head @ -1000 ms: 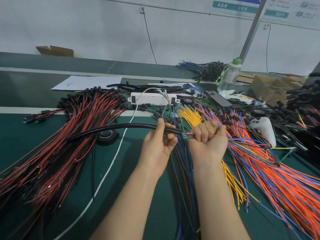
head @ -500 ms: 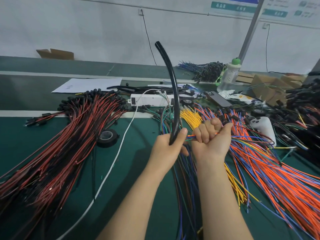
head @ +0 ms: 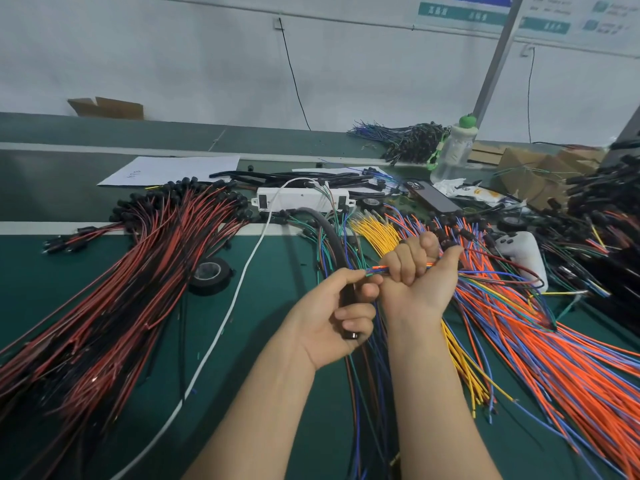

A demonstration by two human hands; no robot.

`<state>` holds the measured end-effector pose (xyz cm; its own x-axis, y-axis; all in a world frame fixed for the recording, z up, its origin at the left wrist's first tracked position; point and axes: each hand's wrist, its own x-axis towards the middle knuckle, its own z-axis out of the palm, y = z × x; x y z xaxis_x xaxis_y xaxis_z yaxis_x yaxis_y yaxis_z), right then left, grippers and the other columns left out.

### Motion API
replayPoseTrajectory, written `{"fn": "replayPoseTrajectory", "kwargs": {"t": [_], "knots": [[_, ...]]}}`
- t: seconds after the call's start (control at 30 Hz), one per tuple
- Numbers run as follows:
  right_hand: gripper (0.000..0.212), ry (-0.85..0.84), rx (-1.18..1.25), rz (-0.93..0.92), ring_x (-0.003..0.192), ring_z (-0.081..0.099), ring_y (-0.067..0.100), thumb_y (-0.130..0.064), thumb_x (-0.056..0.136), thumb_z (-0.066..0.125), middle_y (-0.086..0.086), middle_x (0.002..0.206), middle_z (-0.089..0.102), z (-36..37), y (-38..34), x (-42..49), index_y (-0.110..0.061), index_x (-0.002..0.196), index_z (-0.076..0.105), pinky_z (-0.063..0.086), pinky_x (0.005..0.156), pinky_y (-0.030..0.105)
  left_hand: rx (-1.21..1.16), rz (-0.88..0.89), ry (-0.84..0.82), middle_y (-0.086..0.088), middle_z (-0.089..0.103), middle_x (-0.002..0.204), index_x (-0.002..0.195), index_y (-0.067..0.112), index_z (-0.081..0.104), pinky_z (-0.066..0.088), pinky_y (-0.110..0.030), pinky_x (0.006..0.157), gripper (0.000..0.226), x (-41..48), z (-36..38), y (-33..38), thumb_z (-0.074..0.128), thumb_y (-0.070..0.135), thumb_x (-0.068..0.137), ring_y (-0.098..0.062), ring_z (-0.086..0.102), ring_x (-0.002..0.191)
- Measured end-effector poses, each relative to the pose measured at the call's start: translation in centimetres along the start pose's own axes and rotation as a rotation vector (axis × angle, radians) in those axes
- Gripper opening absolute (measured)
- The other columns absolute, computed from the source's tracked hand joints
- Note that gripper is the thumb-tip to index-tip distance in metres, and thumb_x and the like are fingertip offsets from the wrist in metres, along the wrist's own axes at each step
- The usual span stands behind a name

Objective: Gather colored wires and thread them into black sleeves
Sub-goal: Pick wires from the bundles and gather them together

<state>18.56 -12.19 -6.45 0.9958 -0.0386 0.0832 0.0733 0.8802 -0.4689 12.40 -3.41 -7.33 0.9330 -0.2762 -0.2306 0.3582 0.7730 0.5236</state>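
Note:
My right hand (head: 417,275) is a fist round a thin bundle of colored wires (head: 375,270), whose ends stick out to the left of the fist. My left hand (head: 332,315) grips a black sleeve (head: 334,242). The sleeve arcs away over the table toward the white power strip, and its open end shows below my curled fingers. My left thumb and forefinger touch the wire ends. Loose yellow wires (head: 375,232) and a spread of orange and blue wires (head: 554,358) lie to the right.
A big fan of red and black leads (head: 114,299) covers the left of the green mat. A roll of black tape (head: 210,275), a white cable (head: 221,327), a white power strip (head: 298,199), a phone (head: 433,199), a water bottle (head: 453,150) and a white controller (head: 523,251) lie around.
The black sleeve lay to the left, then stood upright, and now has swung down away from me. My left hand has turned palm up, with the sleeve's end at my fingers.

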Motion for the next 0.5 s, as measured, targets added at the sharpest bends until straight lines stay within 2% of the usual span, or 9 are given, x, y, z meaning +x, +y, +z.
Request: {"fn": "replayPoseTrajectory", "kwargs": {"t": [0.03,0.07,0.17,0.23,0.27,0.37,0.43,0.5], "knots": [[0.06,-0.014,0.172,0.103,0.033,0.009,0.01,-0.037,0.105,0.026,-0.005,0.034,0.027,0.3,-0.1,0.0,-0.018,0.053,0.05,0.015,0.029,0.017,-0.009,-0.008,-0.02,0.005,0.048,0.056,0.071,0.006,0.065,0.02,-0.011,0.031,0.019,0.0,-0.1,0.0,0.055,0.019,0.078,-0.003,0.024,0.029],[0.062,-0.035,0.278,0.162,0.037,0.005,0.009,-0.047,0.102,0.025,-0.006,0.036,0.024,0.5,-0.2,0.1,-0.014,0.054,0.047,0.013,0.03,0.018,-0.007,-0.012,-0.033,0.006,0.048,0.057,0.07,0.006,0.067,0.02,-0.011,0.031,0.02,-0.1,-0.2,0.0,0.055,0.019,0.079,-0.003,0.025,0.03],[0.066,-0.053,0.34,0.158,0.036,0.005,0.009,-0.051,0.1,0.024,-0.006,0.036,0.023,0.2,-0.2,0.3,-0.012,0.053,0.048,0.013,0.029,0.018,0.152,0.051,0.056,0.006,0.048,0.057,0.073,0.007,0.068,0.02,-0.011,0.032,0.024,0.0,-0.3,0.2,0.055,0.022,0.086,-0.001,0.024,0.031],[0.067,-0.035,0.356,0.16,0.032,0.009,0.008,-0.053,0.1,0.023,-0.006,0.037,0.022,0.0,-0.1,0.4,-0.012,0.053,0.048,0.013,0.029,0.018,0.262,0.204,0.214,0.004,0.047,0.055,0.076,0.008,0.06,0.021,-0.012,0.034,0.029,0.4,-0.3,0.4,0.049,0.026,0.095,0.0,0.026,0.034],[0.067,-0.038,0.351,0.157,0.03,0.011,0.007,-0.054,0.1,0.023,-0.006,0.037,0.022,0.2,-0.2,0.4,-0.012,0.054,0.047,0.014,0.029,0.018,0.221,0.29,0.265,0.003,0.046,0.055,0.076,0.009,0.056,0.023,-0.014,0.036,0.031,0.7,-0.3,0.6,0.045,0.028,0.098,-0.002,0.029,0.035],[0.066,-0.043,0.353,0.176,0.03,0.011,0.007,-0.055,0.1,0.022,-0.006,0.036,0.022,0.2,-0.1,0.4,-0.013,0.054,0.046,0.014,0.029,0.018,-0.045,0.465,0.265,-0.002,0.056,0.063,0.078,0.012,0.05,0.039,-0.02,0.055,0.032,0.9,-0.3,1.3,0.035,0.029,0.101,-0.01,0.049,0.05],[0.067,-0.048,0.367,0.199,0.036,0.006,0.009,-0.055,0.1,0.023,-0.006,0.036,0.022,0.4,0.1,0.2,-0.012,0.054,0.046,0.013,0.029,0.019,-0.052,0.533,0.239,-0.005,0.068,0.075,0.082,0.013,0.051,0.048,-0.026,0.072,0.03,0.9,-0.5,1.5,0.034,0.027,0.102,-0.014,0.063,0.067],[0.067,-0.051,0.384,0.212,0.038,0.004,0.009,-0.056,0.099,0.023,-0.006,0.036,0.023,0.4,0.1,0.1,-0.012,0.054,0.046,0.013,0.029,0.018,0.021,0.557,0.256,-0.005,0.07,0.084,0.083,0.013,0.051,0.049,-0.029,0.081,0.029,0.8,-0.5,1.3,0.033,0.027,0.102,-0.015,0.065,0.079]]}}
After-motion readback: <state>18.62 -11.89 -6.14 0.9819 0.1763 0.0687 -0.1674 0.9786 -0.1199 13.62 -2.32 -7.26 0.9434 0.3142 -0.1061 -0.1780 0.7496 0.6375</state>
